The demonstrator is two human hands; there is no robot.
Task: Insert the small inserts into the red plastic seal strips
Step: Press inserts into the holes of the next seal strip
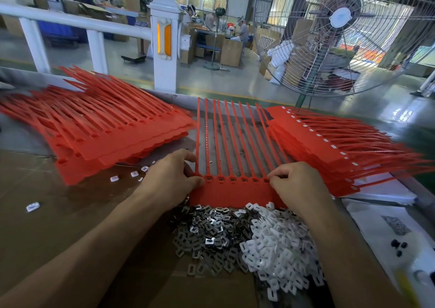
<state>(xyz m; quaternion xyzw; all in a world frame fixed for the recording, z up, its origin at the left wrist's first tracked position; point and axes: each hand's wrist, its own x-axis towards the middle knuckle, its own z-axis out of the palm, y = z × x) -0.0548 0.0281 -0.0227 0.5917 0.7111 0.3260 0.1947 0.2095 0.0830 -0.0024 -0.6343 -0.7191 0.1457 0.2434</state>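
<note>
A red seal strip sheet (233, 193) lies flat in front of me, its thin tails pointing away and a row of square sockets near its base. My left hand (170, 178) pinches the sheet's left end at the first socket. My right hand (299, 183) has its fingers curled down on the right end of the socket row; whether it holds an insert is hidden. Just below the sheet lie a pile of small metal inserts (207, 234) and a pile of white plastic inserts (280, 244).
A stack of red sheets with empty sockets (113, 131) sits at the left, another stack with white inserts fitted (329, 143) at the right. Loose inserts (134, 173) dot the brown cardboard. Papers (386, 225) lie at the right. A large fan (341, 32) stands beyond the table edge.
</note>
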